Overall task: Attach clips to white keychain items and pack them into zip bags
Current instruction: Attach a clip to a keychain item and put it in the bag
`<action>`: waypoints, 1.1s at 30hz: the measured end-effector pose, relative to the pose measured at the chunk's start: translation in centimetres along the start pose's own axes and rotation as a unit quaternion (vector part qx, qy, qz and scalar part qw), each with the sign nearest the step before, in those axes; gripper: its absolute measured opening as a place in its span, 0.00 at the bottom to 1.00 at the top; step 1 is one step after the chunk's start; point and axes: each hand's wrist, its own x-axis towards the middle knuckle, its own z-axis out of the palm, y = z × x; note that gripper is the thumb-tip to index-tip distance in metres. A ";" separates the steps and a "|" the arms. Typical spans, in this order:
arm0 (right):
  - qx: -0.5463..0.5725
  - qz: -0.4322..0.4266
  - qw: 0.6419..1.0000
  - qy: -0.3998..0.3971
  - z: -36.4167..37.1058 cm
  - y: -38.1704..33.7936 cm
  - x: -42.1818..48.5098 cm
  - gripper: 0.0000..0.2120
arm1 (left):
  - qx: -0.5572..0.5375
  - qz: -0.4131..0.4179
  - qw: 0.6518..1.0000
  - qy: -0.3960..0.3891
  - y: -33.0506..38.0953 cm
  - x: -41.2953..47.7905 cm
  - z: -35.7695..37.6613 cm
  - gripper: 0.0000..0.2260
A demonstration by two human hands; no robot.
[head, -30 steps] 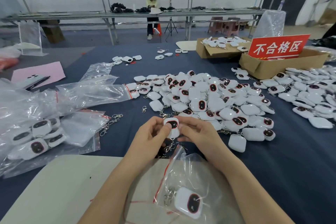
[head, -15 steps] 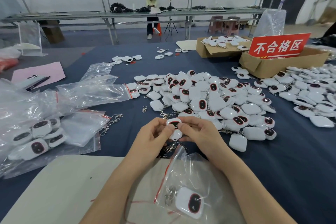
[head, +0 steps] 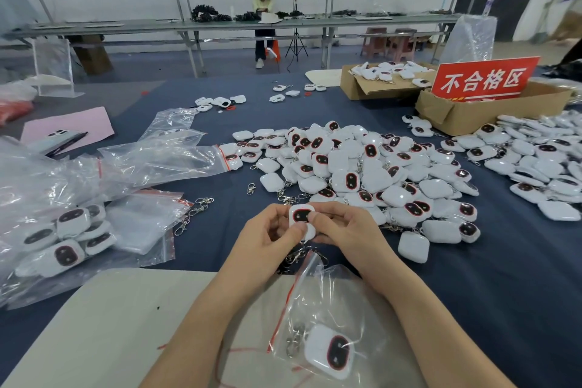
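A white keychain item with a dark red-rimmed oval face is pinched between my left hand and my right hand, low in the middle over the blue table. A metal clip chain hangs beneath it. Below my wrists lies a clear zip bag with a red seal, holding one packed item and its clip. Just beyond my hands spreads a big pile of white items.
Filled and empty zip bags lie at the left, with loose clips beside them. Two cardboard boxes and a red sign stand at the back right, another pile far right. A beige sheet covers the near edge.
The item in my hands has tipped so that its dark face points more upward. My hands stay in the same spot.
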 end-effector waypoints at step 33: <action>0.011 -0.030 0.996 -0.082 -0.3 0.1 -0.3 0.18 | 0.075 0.054 0.994 0.051 -0.1 -0.2 0.5 0.14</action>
